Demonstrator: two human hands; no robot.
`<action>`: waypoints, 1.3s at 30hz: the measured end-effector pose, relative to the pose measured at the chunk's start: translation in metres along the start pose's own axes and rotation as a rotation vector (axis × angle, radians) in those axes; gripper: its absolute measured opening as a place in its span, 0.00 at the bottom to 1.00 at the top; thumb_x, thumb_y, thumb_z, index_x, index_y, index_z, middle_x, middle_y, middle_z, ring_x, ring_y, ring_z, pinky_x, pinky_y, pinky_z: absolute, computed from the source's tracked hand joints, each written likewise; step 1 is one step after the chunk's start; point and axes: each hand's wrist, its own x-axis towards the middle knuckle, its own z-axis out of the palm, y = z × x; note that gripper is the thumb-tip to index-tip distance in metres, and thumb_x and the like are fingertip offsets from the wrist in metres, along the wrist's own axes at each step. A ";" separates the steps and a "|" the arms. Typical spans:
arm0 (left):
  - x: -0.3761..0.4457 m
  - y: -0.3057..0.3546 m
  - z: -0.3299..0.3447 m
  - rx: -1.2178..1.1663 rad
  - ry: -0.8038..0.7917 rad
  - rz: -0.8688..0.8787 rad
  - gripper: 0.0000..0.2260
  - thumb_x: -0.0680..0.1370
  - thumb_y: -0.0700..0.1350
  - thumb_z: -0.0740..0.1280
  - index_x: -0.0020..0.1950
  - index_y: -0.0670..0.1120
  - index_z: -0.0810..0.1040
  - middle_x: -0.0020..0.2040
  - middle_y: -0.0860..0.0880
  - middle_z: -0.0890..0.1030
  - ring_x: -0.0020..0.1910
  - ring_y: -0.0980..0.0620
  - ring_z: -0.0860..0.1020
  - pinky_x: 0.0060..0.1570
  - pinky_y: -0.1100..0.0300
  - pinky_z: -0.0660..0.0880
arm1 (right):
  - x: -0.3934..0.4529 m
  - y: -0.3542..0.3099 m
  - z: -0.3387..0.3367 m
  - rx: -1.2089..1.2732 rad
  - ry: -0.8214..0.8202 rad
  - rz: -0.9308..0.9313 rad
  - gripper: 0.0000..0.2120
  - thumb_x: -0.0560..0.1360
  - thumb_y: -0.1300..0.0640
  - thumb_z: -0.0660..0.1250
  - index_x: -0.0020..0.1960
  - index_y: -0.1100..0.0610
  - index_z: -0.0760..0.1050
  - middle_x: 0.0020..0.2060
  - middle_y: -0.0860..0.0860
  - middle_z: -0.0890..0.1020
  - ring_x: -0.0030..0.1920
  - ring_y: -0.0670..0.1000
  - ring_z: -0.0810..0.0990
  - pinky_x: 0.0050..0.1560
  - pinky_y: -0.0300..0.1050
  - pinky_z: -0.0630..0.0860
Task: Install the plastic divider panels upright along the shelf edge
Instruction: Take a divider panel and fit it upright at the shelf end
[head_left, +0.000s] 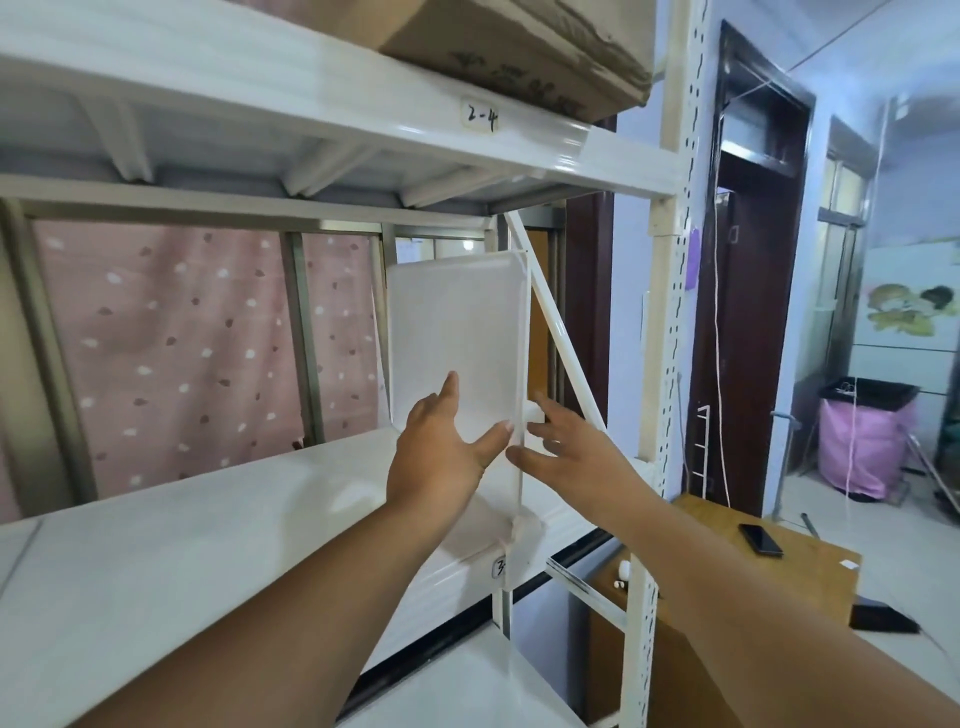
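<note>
I see both bare forearms reaching up and away from me toward the white metal shelf board (182, 530). My left hand (441, 457) is spread open, its fingers (451, 387) laid flat against the near face of the translucent white rectangular plastic divider panel (457, 332), its thumb stretched toward the panel's front edge. My right hand (566, 447) is open too, fingers splayed just to the right of that edge, thumb tip touching or almost touching it; I cannot tell which. Neither hand closes around the panel.

The panel stands upright between the two hands, rising well above the fingertips, its lower front corner seated at the shelf's front lip below my wrists. It is milky, smooth, with rounded upper corners and a thin raised rim.

Above the fingers runs the upper white shelf beam with a handwritten label (480, 118) and a worn brown cardboard box (524, 47). Beyond the fingertips hangs a pink dotted curtain (171, 343).
</note>
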 end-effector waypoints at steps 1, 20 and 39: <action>0.001 -0.003 -0.006 0.035 -0.002 -0.004 0.41 0.78 0.66 0.69 0.86 0.58 0.54 0.85 0.47 0.61 0.82 0.43 0.63 0.73 0.45 0.70 | 0.000 -0.003 -0.003 -0.042 0.003 0.001 0.36 0.73 0.37 0.73 0.77 0.39 0.62 0.71 0.42 0.75 0.69 0.41 0.71 0.66 0.45 0.69; -0.014 -0.013 -0.173 0.432 -0.092 -0.051 0.36 0.78 0.65 0.69 0.83 0.52 0.64 0.75 0.40 0.74 0.67 0.35 0.77 0.64 0.47 0.78 | -0.018 -0.119 -0.037 -0.764 0.051 -0.038 0.48 0.77 0.36 0.67 0.83 0.56 0.46 0.82 0.59 0.53 0.81 0.64 0.48 0.77 0.62 0.54; -0.056 -0.079 -0.301 0.476 -0.052 -0.274 0.42 0.76 0.63 0.74 0.84 0.48 0.62 0.82 0.44 0.68 0.77 0.40 0.71 0.72 0.52 0.72 | -0.002 -0.203 0.079 -0.761 -0.234 -0.267 0.42 0.81 0.39 0.64 0.83 0.57 0.48 0.82 0.61 0.54 0.81 0.61 0.53 0.77 0.58 0.58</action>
